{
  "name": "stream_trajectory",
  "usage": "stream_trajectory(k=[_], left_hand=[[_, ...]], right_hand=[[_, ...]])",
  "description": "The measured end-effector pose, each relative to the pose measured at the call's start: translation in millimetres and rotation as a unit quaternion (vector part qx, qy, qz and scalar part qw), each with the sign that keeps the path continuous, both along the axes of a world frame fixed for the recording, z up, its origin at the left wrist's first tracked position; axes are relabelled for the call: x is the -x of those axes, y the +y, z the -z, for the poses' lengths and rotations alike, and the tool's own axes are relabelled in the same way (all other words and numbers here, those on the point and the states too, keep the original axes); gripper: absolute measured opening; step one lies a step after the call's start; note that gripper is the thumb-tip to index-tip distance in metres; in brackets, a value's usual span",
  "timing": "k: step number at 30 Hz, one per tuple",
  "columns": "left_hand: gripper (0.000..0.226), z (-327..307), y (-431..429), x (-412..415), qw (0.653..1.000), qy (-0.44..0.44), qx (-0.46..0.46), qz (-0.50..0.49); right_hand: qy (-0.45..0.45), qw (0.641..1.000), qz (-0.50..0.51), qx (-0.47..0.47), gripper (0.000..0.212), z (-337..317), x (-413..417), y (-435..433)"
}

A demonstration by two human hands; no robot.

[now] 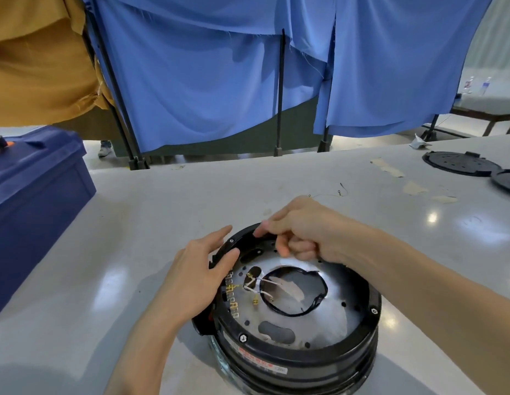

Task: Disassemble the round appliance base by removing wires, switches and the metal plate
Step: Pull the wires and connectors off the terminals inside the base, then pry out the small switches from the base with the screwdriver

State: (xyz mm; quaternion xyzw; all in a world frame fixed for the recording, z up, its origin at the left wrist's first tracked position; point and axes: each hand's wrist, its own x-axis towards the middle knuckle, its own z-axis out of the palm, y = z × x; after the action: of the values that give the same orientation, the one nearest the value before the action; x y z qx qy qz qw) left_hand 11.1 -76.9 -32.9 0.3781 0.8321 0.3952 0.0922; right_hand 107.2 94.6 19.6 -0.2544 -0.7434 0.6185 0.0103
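Black plastic is forming the round base [305, 363], which is sitting open side up on the grey table [162, 209], close in front of the person. Inside it the metal plate [342, 283] is lying flat, with a large hole in its middle. White and yellow wires [265, 290] are crossing the hole's left edge, and a row of brass terminals [233, 297] is running along the left inner rim. The left hand [196, 280] is resting against the base's left rim, fingers straight and gripping nothing. The right hand [302, 229] is hovering over the far rim, index finger reaching to the rim, the other fingers curling in. Whether they are pinching anything I cannot tell. A blue box [34, 189] is standing at the table's left, two black discs [459, 163] are lying far right, and blue curtains [191, 81] are hanging behind.
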Motion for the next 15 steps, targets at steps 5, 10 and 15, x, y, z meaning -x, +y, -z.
stream_trajectory(k=[5,10,15], left_hand=[[0.022,-12.7,11.2,-5.5,0.998,0.030,-0.009,0.056],[0.024,-7.5,27.1,-9.2,0.998,0.038,0.001,0.055],[0.025,-3.0,30.3,-8.9,0.998,0.056,0.012,0.022]], right_hand=[[0.031,0.935,0.233,-0.266,0.022,8.8,-17.2,74.4],[-0.120,0.905,0.203,-0.355,0.037,45.2,-39.7,108.9],[-0.160,0.888,0.184,-0.391,0.043,66.2,-37.5,109.0]])
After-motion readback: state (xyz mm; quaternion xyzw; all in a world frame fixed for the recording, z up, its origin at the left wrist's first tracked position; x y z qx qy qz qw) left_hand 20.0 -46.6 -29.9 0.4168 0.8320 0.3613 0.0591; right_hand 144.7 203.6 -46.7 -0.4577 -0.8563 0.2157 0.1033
